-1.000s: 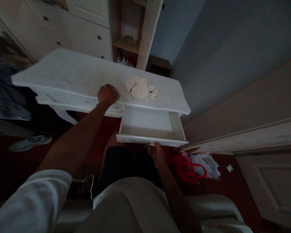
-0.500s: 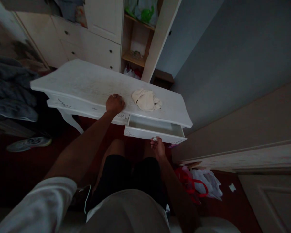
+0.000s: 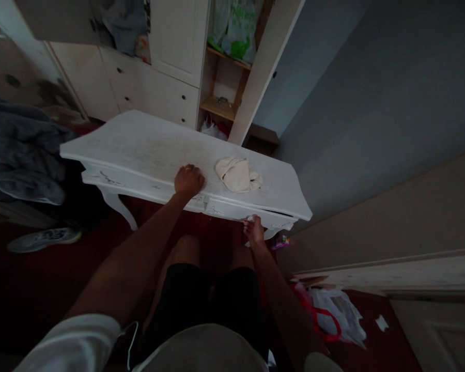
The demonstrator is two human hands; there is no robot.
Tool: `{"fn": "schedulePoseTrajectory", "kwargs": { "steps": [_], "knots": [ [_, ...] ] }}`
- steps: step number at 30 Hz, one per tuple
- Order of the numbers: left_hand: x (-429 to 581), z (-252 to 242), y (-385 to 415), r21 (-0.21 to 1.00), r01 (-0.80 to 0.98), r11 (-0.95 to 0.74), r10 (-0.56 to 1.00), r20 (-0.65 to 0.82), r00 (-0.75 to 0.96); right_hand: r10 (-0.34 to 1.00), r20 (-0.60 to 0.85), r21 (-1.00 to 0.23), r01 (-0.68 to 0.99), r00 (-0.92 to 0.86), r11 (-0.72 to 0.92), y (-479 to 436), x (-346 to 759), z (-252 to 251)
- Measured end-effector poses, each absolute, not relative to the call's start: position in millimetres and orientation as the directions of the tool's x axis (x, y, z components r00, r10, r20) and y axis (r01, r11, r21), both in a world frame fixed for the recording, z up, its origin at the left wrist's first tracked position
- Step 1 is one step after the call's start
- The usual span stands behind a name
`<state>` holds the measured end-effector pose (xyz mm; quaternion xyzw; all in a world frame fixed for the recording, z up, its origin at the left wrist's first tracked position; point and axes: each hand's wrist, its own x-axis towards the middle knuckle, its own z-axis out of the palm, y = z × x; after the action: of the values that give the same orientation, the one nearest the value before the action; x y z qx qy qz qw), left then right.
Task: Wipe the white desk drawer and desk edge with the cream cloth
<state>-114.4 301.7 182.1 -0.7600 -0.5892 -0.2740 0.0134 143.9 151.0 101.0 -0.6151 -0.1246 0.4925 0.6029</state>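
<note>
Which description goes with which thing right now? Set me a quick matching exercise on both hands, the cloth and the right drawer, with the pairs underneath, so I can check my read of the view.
Things
1. Left hand
2. Right hand
3. Cloth
4. Right drawer

Descriptions
A. Cream-coloured and crumpled
B. Slightly open toward its right end
C. Resting on the tabletop near its front edge
D. Fingers at the white knob

Pairs
1-C
2-D
3-A
4-B
</note>
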Motion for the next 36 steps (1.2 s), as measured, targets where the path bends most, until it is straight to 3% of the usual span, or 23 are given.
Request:
{"fn": "schedulePoseTrajectory", "kwargs": {
  "steps": [19, 27, 32, 36],
  "knots": [
    [-113.1, 178.6, 301.5, 0.331, 0.894, -0.303, 0.881, 0.455, 0.131, 0.761, -0.435, -0.878, -0.416, 0.482, -0.238, 192.6, 154.4, 90.9],
    [-113.2, 183.2, 298.2, 0.307, 0.905, -0.295, 0.891, 0.431, 0.145, 0.772, -0.541, -0.827, -0.378, 0.333, -0.417, 182.3, 168.6, 105.8],
    [-115.2, 185.3, 297.9, 0.324, 0.890, -0.319, 0.896, 0.409, 0.172, 0.801, -0.562, -0.825, -0.080, 0.204, -0.559, 162.0, 200.4, 139.0],
    [-116.0, 185.1, 298.5, 0.282, 0.903, -0.323, 0.893, 0.408, 0.192, 0.890, -0.424, -0.896, 0.069, 0.165, -0.439, 150.0, 241.3, 173.8]
  ]
}}
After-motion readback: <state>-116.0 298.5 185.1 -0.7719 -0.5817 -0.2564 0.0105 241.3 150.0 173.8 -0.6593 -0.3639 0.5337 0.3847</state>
